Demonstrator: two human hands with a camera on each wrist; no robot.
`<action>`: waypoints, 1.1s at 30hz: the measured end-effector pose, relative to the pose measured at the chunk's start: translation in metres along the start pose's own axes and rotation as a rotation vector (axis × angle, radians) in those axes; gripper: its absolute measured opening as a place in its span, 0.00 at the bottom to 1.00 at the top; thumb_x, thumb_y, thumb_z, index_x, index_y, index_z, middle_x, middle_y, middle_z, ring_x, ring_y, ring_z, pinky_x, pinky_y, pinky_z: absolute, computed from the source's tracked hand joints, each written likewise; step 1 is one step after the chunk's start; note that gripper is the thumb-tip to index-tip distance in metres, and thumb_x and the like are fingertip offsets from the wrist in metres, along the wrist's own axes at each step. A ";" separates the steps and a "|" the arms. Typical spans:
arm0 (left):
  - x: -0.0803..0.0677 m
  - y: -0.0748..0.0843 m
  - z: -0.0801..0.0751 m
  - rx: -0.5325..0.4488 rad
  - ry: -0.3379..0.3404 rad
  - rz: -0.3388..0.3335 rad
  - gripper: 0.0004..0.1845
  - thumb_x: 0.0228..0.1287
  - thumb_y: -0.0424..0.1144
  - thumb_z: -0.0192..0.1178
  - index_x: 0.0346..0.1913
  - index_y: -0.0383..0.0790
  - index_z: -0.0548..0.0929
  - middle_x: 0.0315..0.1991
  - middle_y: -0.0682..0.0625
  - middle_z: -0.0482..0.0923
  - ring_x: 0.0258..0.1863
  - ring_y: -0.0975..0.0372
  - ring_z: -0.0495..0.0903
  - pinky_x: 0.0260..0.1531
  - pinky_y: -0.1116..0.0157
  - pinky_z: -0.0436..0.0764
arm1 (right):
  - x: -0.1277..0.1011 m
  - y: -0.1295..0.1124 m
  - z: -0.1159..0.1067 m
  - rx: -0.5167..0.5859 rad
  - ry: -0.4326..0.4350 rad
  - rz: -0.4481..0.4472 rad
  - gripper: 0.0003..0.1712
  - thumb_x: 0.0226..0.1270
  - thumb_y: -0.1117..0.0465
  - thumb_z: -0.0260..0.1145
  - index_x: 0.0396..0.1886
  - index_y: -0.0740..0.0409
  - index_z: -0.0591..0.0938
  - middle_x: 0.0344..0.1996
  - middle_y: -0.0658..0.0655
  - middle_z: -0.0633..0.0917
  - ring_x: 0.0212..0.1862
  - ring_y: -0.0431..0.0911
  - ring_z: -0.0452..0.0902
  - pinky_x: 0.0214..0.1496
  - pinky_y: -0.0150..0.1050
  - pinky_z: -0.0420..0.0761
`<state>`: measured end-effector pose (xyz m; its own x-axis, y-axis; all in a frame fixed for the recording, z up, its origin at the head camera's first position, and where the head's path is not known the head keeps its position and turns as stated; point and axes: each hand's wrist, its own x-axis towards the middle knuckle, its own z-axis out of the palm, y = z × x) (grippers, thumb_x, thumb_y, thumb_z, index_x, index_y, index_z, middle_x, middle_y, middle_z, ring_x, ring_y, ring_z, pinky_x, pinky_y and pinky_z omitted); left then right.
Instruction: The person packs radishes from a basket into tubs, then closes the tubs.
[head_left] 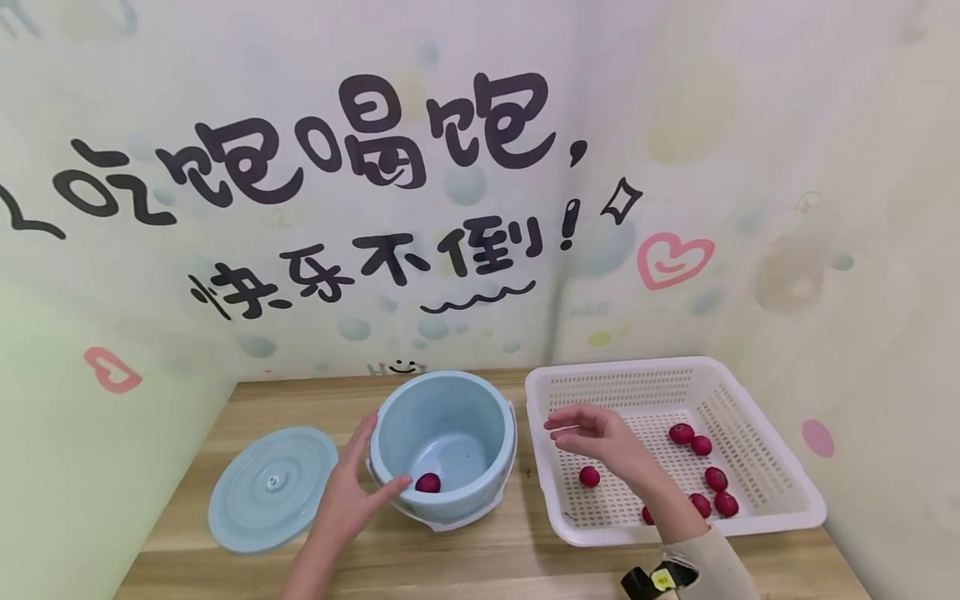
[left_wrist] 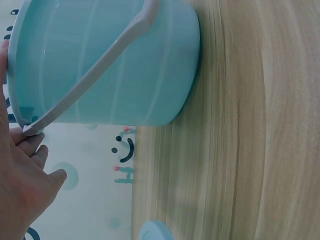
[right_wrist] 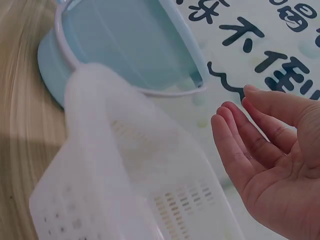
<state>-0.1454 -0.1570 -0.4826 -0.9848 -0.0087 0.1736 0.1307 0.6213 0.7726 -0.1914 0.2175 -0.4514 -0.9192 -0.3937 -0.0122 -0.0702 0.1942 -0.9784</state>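
Observation:
A light-blue bucket (head_left: pixel 468 497) stands upright on the table, with one small round dark-red piece (head_left: pixel 428 482), perhaps a radish, at its bottom. My left hand (head_left: pixel 348 496) rests against the bucket's left rim, thumb and fingers spread. In the left wrist view its fingers lie by the rim, where the grey handle (left_wrist: pixel 92 75) joins. My right hand (head_left: pixel 611 442) hovers above the left part of a white plastic basket (head_left: pixel 780 442), fingers loosely bent. Nothing shows in its palm in the right wrist view. Several similar dark-red pieces (head_left: pixel 716 478) lie in the basket.
A round light-blue lid (head_left: pixel 262 517) lies flat on the wooden table (head_left: pixel 480 567), left of the bucket. Behind stands a wall (head_left: pixel 480 333) with black lettering. The basket is close to the bucket's right side, with a narrow strip of table between them.

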 end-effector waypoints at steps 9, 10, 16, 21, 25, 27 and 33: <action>0.001 -0.001 0.001 0.005 0.004 0.007 0.54 0.53 0.52 0.75 0.79 0.45 0.56 0.79 0.39 0.53 0.77 0.39 0.55 0.69 0.35 0.64 | -0.015 0.016 -0.016 -0.024 0.066 0.054 0.23 0.68 0.60 0.68 0.59 0.66 0.78 0.57 0.70 0.82 0.48 0.35 0.85 0.53 0.29 0.83; 0.001 -0.001 0.001 0.005 0.006 0.012 0.54 0.53 0.52 0.75 0.79 0.45 0.56 0.79 0.39 0.54 0.77 0.39 0.55 0.69 0.35 0.64 | -0.017 0.018 -0.017 -0.017 0.071 0.058 0.23 0.68 0.60 0.68 0.59 0.66 0.78 0.57 0.70 0.82 0.48 0.35 0.85 0.53 0.29 0.83; 0.000 0.000 0.000 0.012 0.003 0.008 0.54 0.53 0.52 0.75 0.79 0.45 0.55 0.79 0.39 0.54 0.77 0.39 0.55 0.69 0.35 0.64 | -0.022 0.030 -0.022 -0.005 0.080 0.075 0.25 0.68 0.59 0.67 0.60 0.68 0.76 0.58 0.72 0.81 0.49 0.36 0.85 0.55 0.32 0.84; -0.001 0.001 0.000 0.010 -0.011 -0.018 0.54 0.54 0.54 0.74 0.79 0.47 0.54 0.79 0.40 0.53 0.77 0.39 0.55 0.69 0.35 0.64 | -0.025 0.042 -0.028 -0.014 0.085 0.087 0.25 0.69 0.59 0.67 0.60 0.69 0.76 0.58 0.75 0.79 0.49 0.39 0.85 0.53 0.31 0.84; -0.001 0.001 0.000 0.009 -0.006 -0.011 0.54 0.54 0.53 0.74 0.79 0.46 0.55 0.79 0.39 0.53 0.77 0.39 0.55 0.69 0.35 0.64 | -0.025 0.051 -0.030 -0.031 0.099 0.111 0.25 0.69 0.58 0.67 0.60 0.68 0.76 0.58 0.75 0.80 0.50 0.42 0.85 0.52 0.30 0.83; -0.001 0.000 0.000 0.004 0.000 -0.002 0.54 0.54 0.52 0.74 0.79 0.45 0.55 0.79 0.38 0.54 0.77 0.39 0.55 0.69 0.35 0.64 | -0.025 0.055 -0.031 -0.036 0.110 0.127 0.25 0.68 0.58 0.67 0.60 0.68 0.77 0.57 0.75 0.80 0.50 0.43 0.85 0.52 0.32 0.83; -0.001 -0.001 0.000 -0.004 0.007 0.004 0.54 0.53 0.50 0.75 0.78 0.43 0.56 0.79 0.38 0.54 0.77 0.39 0.55 0.70 0.35 0.63 | -0.025 0.062 -0.034 -0.056 0.122 0.159 0.25 0.68 0.57 0.68 0.59 0.67 0.78 0.55 0.71 0.83 0.46 0.38 0.85 0.50 0.36 0.84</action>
<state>-0.1445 -0.1571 -0.4837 -0.9834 -0.0121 0.1809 0.1348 0.6180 0.7745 -0.1863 0.2695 -0.5052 -0.9604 -0.2427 -0.1367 0.0608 0.2962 -0.9532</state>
